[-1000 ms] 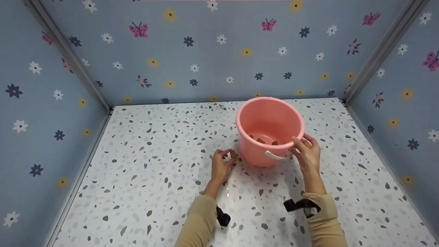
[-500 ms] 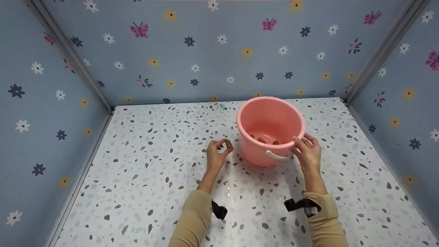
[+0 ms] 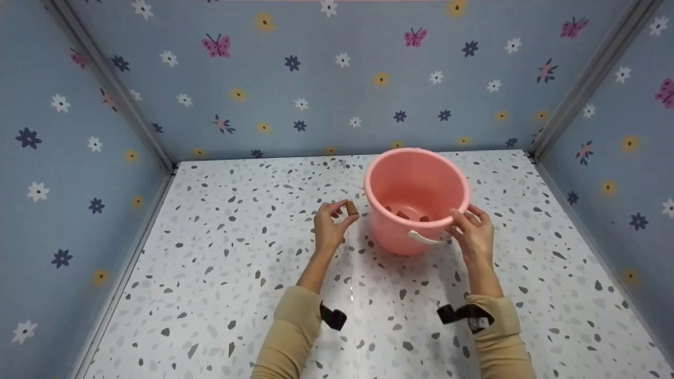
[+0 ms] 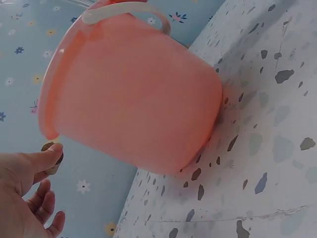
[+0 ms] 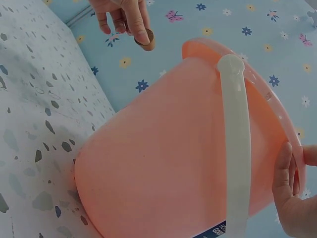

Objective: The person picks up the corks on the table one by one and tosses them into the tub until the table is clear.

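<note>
A pink bucket (image 3: 392, 234) with a white handle (image 3: 424, 238) stands upright on the speckled tabletop. Several small brown pieces (image 3: 402, 215) lie on its floor. To the left of the bucket, my left hand (image 3: 329, 229) pinches a small brown cylindrical piece (image 3: 352, 208) between thumb and fingers, apart from the bucket wall. The right wrist view shows the rounded side of this piece (image 5: 147, 43); its material is unclear. My right hand (image 3: 475, 239) grips the bucket's rim at the right, thumb and fingers on either side of it.
Blue panels (image 3: 316, 73) printed with flowers and butterflies enclose the speckled tabletop (image 3: 221, 252) at the back and both sides. Grey metal posts (image 3: 113, 87) join them at the corners. A black camera strap (image 3: 468, 314) circles the right wrist.
My left hand has moved up and leftward from beside the bucket's base, carrying the brown piece. My right hand keeps its grip on the rim, and the bucket stays in place.
</note>
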Motion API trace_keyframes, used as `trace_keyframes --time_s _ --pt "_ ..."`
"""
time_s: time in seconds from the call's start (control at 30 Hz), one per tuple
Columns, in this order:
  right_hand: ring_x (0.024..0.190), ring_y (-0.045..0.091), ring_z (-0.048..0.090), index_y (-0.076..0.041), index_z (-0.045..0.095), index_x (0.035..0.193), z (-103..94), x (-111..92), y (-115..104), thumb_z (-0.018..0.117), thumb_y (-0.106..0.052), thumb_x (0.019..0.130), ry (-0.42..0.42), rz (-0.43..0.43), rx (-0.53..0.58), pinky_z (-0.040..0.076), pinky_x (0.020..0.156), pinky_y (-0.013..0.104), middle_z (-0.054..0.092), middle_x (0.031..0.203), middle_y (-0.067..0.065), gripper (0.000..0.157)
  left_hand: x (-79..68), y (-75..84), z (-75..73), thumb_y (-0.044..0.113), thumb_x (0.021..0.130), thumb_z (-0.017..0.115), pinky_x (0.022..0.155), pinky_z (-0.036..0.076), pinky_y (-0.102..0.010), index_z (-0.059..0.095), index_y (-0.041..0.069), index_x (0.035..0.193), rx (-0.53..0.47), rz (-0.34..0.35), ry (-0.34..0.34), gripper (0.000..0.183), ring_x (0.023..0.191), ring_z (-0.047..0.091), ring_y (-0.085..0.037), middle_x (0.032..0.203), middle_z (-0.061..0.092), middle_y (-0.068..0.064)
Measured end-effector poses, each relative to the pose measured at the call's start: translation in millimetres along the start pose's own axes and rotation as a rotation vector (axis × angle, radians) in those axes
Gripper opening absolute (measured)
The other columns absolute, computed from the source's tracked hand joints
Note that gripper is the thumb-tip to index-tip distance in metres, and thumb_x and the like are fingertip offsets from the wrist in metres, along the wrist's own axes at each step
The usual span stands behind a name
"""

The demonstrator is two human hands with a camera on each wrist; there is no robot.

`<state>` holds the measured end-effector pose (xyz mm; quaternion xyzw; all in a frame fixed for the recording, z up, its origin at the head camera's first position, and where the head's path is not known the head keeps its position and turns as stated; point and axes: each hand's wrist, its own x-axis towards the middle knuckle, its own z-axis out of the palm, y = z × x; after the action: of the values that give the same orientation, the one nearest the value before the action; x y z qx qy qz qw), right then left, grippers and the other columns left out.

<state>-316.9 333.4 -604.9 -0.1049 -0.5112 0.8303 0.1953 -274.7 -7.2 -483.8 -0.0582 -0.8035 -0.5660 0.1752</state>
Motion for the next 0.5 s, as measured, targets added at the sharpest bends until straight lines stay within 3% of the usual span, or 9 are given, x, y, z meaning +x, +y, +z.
trace_keyframes --time_s 0.17,0.5 --pt "0.074 0.027 0.061 -0.005 0.043 0.119 -0.7 -0.4 0.1 0.077 -0.010 0.067 -0.002 0.004 0.015 0.051 0.061 0.038 0.055 0.102 0.022 0.062 2.5 11.7 -2.3 0.014 0.068 0.076 0.071 0.042 -0.039 0.065 0.000 0.103 0.021 0.021 -0.017 0.040 0.077 0.051 -0.024 0.082 0.055 -0.014" --pt "0.075 0.028 0.061 -0.006 0.044 0.120 1.1 -1.9 -0.9 0.076 -0.012 0.068 -0.007 -0.003 -0.003 0.051 0.061 0.038 0.054 0.104 0.023 0.061 5.9 47.1 -4.1 0.016 0.068 0.076 0.066 0.042 -0.032 0.065 0.001 0.103 -0.001 0.081 -0.039 0.040 0.077 0.051 -0.027 0.079 0.053 -0.012"
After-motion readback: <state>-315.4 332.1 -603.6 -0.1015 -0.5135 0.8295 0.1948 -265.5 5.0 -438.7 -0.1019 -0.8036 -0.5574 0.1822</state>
